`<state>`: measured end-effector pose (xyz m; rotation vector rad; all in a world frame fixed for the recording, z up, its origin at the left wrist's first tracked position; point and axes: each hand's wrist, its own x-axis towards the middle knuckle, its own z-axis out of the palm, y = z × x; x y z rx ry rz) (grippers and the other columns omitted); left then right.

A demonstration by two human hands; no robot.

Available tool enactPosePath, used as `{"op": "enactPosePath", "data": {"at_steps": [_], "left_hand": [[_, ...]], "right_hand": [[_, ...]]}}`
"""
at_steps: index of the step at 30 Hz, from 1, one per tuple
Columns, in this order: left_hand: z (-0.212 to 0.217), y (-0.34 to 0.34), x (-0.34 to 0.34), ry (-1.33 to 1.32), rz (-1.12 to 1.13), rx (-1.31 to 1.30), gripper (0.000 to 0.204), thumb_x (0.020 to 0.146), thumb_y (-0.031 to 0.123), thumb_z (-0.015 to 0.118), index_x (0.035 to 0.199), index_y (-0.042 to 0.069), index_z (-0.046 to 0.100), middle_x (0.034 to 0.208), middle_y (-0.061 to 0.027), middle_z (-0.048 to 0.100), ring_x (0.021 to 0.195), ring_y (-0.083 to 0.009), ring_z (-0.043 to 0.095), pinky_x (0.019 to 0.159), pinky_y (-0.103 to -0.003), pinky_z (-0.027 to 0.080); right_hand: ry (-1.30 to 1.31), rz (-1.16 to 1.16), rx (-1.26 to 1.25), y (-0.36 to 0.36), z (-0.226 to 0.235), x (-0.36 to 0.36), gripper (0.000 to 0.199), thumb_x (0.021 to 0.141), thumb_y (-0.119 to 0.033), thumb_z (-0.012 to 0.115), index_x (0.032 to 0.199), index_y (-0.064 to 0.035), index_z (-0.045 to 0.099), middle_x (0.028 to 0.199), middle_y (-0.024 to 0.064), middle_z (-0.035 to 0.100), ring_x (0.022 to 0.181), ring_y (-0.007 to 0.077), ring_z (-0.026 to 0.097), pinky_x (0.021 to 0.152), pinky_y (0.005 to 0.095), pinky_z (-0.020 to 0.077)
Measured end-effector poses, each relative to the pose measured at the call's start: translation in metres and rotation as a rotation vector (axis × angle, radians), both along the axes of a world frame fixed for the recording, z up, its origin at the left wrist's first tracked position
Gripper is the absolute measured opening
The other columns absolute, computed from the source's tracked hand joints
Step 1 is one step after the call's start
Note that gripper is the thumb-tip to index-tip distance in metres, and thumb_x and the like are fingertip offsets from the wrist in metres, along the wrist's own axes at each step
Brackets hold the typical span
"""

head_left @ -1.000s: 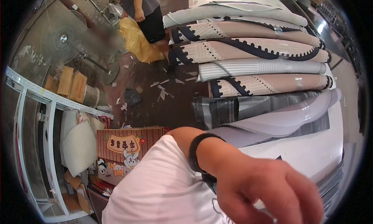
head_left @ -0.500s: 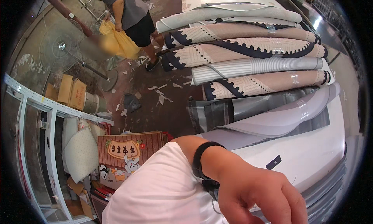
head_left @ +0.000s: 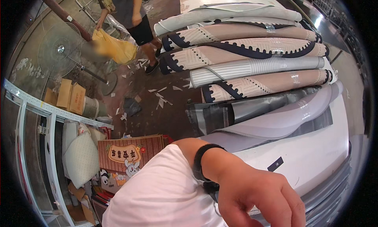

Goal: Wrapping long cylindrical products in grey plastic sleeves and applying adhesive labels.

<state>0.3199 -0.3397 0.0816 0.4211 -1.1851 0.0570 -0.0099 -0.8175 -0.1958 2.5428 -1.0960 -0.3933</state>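
Observation:
My left hand (head_left: 260, 193) reaches in from a white sleeve (head_left: 161, 191), with a black band (head_left: 202, 160) round the wrist. Its fingers curl downward past the lower edge, so the tips and anything in them are hidden. Beyond the hand lies a white surface (head_left: 303, 156) with a small dark label (head_left: 275, 164) stuck on it. Nearest on that surface is a loosely rolled pale grey mat (head_left: 271, 122), partly over a dark grey plastic bag (head_left: 252, 109). My right hand is out of view.
Several rolled mats, including a beige-and-navy one (head_left: 271, 83) and a striped grey one (head_left: 256, 69), lie behind. A co-worker (head_left: 130, 14) stands far left with a yellow bag (head_left: 118, 48), near a standing fan (head_left: 61, 50). A metal rack (head_left: 51, 113) borders the left; paper scraps (head_left: 161, 99) litter the floor.
The co-worker has turned, and the yellow bag has shifted slightly left and down. My view has moved a little; my left hand keeps nearly the same pose.

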Motion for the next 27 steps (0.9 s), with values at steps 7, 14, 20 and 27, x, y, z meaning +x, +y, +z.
{"op": "enactPosePath", "data": {"at_steps": [7, 14, 20, 27], "left_hand": [[0.003, -0.005, 0.000, 0.014, -0.047, 0.030, 0.024, 0.078, -0.009, 0.045, 0.095, -0.004, 0.062, 0.098, -0.0170, 0.060, 0.090, -0.0245, 0.058, 0.073, -0.031, 0.047], [-0.007, 0.000, 0.004, -0.174, -0.048, 0.155, 0.027, 0.082, -0.004, 0.044, 0.104, -0.001, 0.060, 0.109, -0.0171, 0.055, 0.097, -0.0269, 0.055, 0.077, -0.031, 0.046], [-0.057, -0.005, 0.024, 0.036, 0.359, 0.839, 0.025, 0.078, 0.007, 0.053, 0.102, 0.004, 0.051, 0.104, -0.0112, 0.052, 0.099, -0.0286, 0.049, 0.083, -0.036, 0.041], [-0.182, -0.006, 0.014, -0.139, 0.768, 1.615, 0.053, 0.074, 0.019, 0.061, 0.121, 0.005, 0.042, 0.129, -0.0162, 0.034, 0.120, -0.0307, 0.032, 0.097, -0.043, 0.028]], "right_hand": [[-0.010, -0.050, 0.032, 0.000, 0.004, 0.003, 0.053, 0.089, -0.048, 0.028, 0.132, -0.0155, 0.031, 0.141, 0.0112, 0.014, 0.127, 0.0344, 0.016, 0.099, 0.0512, 0.0183], [-0.031, -0.113, 0.067, 0.002, 0.006, 0.002, 0.054, 0.090, -0.048, 0.027, 0.133, -0.0154, 0.030, 0.142, 0.0112, 0.012, 0.128, 0.0346, 0.014, 0.099, 0.0516, 0.0172], [-0.059, -0.191, 0.091, 0.007, 0.009, -0.005, 0.055, 0.090, -0.048, 0.027, 0.134, -0.0153, 0.029, 0.143, 0.0113, 0.011, 0.129, 0.0347, 0.012, 0.100, 0.0519, 0.0162], [-0.108, -0.277, 0.136, 0.020, 0.009, -0.006, 0.056, 0.090, -0.048, 0.026, 0.135, -0.0152, 0.028, 0.144, 0.0113, 0.009, 0.130, 0.0348, 0.011, 0.101, 0.0523, 0.0151]]}}
